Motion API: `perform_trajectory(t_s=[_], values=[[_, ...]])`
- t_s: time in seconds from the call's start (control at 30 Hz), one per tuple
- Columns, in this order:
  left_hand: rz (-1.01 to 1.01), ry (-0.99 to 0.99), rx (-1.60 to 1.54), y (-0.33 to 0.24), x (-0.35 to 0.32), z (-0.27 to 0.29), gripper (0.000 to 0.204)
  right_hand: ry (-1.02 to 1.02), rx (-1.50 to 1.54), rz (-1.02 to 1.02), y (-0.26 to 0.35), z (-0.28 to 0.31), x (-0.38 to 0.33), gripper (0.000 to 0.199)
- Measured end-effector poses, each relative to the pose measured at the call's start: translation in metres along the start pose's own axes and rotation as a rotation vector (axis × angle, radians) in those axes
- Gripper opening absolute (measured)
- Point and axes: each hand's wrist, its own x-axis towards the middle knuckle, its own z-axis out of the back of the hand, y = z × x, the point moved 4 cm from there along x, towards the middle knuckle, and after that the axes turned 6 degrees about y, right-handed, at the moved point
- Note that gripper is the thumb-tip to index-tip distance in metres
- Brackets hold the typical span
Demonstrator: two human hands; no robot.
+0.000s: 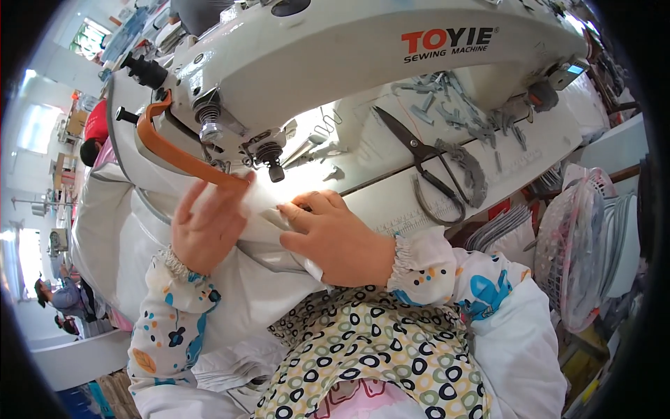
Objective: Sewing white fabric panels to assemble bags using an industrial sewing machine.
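In front of the sewing machine (335,59), the right hand (342,241) rests on white cloth (244,293); the left hand (209,227), blurred, is at the machine's orange bar (174,153). Scissors (417,148) and gray scraps (471,174) lie beside the machine.

Lettering (449,44) on sewing machine (335,59), perhaps ruler numbers (410,221)

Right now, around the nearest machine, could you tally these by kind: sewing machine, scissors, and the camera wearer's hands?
Sewing machine: 1
Scissors: 1
Left hand and right hand: 2
Total: 4
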Motion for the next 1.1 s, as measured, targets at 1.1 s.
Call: perform_trajectory(t_s=[1.1], values=[[0.445, 0.415, -0.471, -0.013, 0.017, -0.046, 0.027, -0.045, -0.125, -0.065, 0.001, -0.005, 0.0, 0.05]])
